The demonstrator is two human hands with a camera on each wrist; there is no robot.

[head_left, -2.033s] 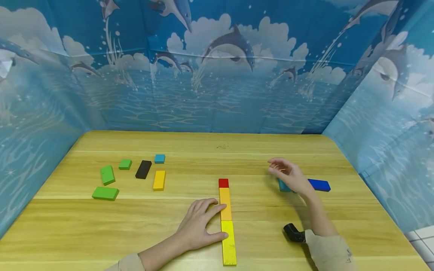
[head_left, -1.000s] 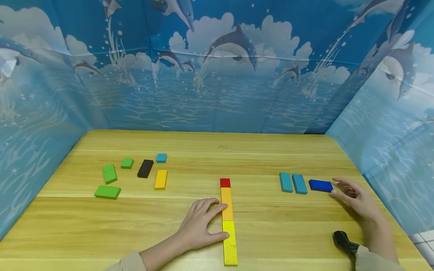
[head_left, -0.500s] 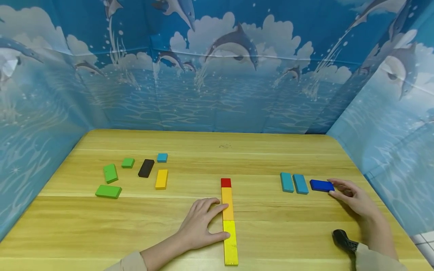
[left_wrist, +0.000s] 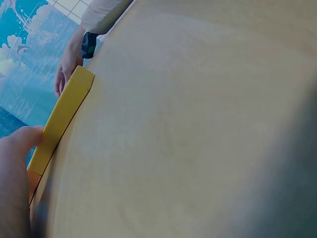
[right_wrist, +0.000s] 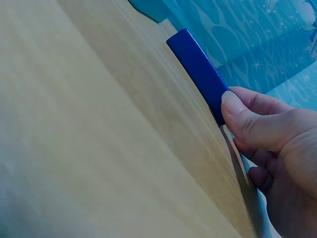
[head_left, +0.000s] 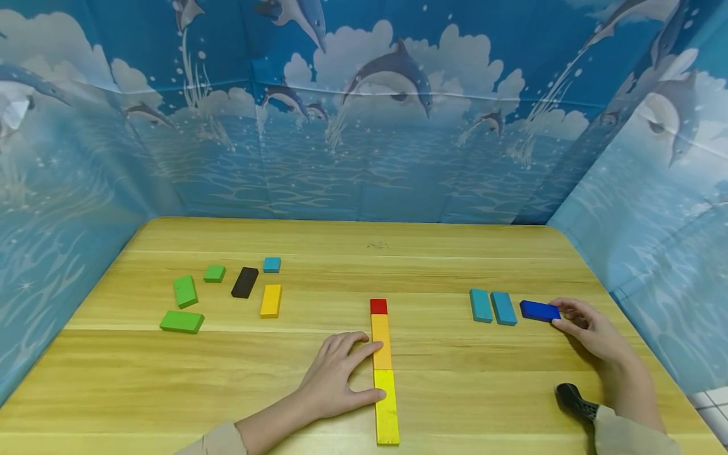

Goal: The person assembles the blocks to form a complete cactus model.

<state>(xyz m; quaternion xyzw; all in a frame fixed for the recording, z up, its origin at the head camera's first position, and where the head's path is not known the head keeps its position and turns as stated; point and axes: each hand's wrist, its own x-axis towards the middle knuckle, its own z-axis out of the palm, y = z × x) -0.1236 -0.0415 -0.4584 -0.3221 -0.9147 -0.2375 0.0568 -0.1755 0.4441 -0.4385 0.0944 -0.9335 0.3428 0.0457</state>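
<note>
My right hand (head_left: 591, 332) pinches the right end of a dark blue block (head_left: 537, 310) between thumb and fingers; the block lies on the table. The right wrist view shows the thumb against the end of this blue block (right_wrist: 198, 74). At the middle, a small red block (head_left: 378, 306), an orange block (head_left: 381, 347) and a yellow block (head_left: 387, 414) lie end to end in a straight row. My left hand (head_left: 335, 379) rests at the row's left side, its index fingertip on the orange block and its thumb on the yellow one.
Two light blue blocks (head_left: 480, 306) lie left of the dark blue one. On the table's left are three green blocks (head_left: 182, 321), a black block (head_left: 245, 282), a yellow-orange block (head_left: 270, 301) and a small light blue block (head_left: 272, 265). A dolphin-printed curtain (head_left: 341, 158) surrounds the table.
My right hand has moved right from the light blue blocks to the dark blue block and taken hold of its end. The two light blue blocks now lie uncovered. My left hand stays put.
</note>
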